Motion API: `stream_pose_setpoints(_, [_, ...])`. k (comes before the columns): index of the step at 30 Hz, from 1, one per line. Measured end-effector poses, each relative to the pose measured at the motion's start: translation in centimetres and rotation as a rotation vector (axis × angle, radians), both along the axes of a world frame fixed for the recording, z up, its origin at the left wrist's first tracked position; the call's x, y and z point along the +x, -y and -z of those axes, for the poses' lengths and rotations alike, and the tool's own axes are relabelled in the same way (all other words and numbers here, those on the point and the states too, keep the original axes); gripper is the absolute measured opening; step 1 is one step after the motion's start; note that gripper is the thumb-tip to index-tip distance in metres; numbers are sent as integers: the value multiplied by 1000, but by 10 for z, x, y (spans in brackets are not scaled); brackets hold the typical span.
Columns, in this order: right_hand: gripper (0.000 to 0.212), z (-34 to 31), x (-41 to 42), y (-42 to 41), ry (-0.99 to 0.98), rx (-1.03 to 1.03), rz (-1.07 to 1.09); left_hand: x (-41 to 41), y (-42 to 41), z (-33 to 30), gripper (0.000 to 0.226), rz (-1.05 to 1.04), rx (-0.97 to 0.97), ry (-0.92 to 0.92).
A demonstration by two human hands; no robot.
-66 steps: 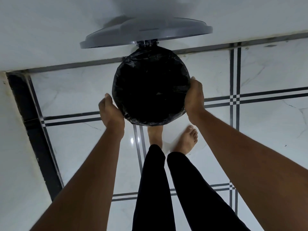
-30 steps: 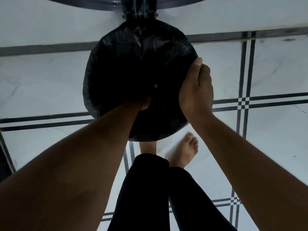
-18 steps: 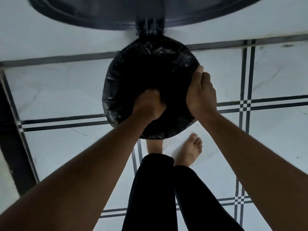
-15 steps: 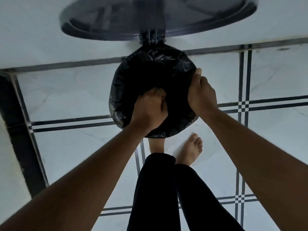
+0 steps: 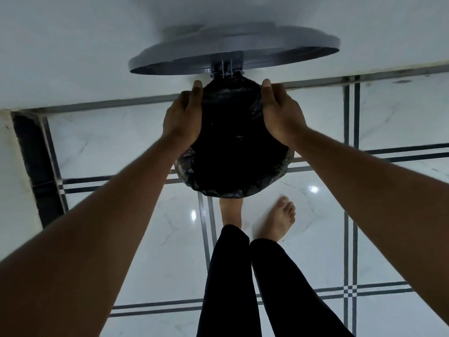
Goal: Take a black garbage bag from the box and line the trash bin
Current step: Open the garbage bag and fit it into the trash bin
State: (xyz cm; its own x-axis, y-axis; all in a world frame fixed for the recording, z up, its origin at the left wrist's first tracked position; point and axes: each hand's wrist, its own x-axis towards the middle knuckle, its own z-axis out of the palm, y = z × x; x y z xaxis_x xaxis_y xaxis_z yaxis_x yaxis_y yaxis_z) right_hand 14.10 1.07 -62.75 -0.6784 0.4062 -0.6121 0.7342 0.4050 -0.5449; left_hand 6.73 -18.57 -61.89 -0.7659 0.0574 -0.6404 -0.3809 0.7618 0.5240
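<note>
A round trash bin stands on the floor against the wall, its grey lid (image 5: pixel 233 48) swung up and open. A black garbage bag (image 5: pixel 230 161) fills the bin and folds over the rim, hiding the bin body. My left hand (image 5: pixel 183 115) presses on the bag at the rim's far left side. My right hand (image 5: pixel 279 115) presses on it at the far right side. Both thumbs point toward the lid hinge (image 5: pixel 227 72). The box is not in view.
White marble floor tiles (image 5: pixel 315 251) with dark stripe borders surround the bin. A white wall (image 5: pixel 73 45) runs behind it and another wall edges in at the left. My bare feet (image 5: pixel 279 220) stand just in front of the bin.
My left hand has come out of the bag's inside and moved to the rim's far left. My right hand slid along the rim toward the hinge. The view pulled back.
</note>
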Motion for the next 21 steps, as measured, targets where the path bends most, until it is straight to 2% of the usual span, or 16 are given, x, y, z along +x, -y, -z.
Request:
stream_pose_setpoints(2, [62,2,1,-4,37,-9,3,-12,6,5,72,-118,44,113])
stream_pose_setpoints(4, [60,2,8,-8,38,20,57,-15,13,8,67,-229,52,111])
stream_pose_setpoints(8, [65,-5,37,-1,39,125,240,4,28,5,50,-339,-152,-61])
stream_pose_setpoints(10, [63,-7,55,10,84,217,309,22,32,-5,47,-380,-286,-70])
stream_pose_setpoints(12, [62,-8,71,22,145,237,403,40,35,-15,45,-413,-321,-20])
stream_pose_setpoints(15, [63,-5,86,32,174,109,579,57,38,-24,46,-508,-162,72])
stream_pose_setpoints(18, [57,-3,92,36,98,-15,674,60,38,-29,77,-619,58,238])
stream_pose_setpoints(21, [58,-6,89,38,57,-46,686,57,43,-27,88,-680,176,350])
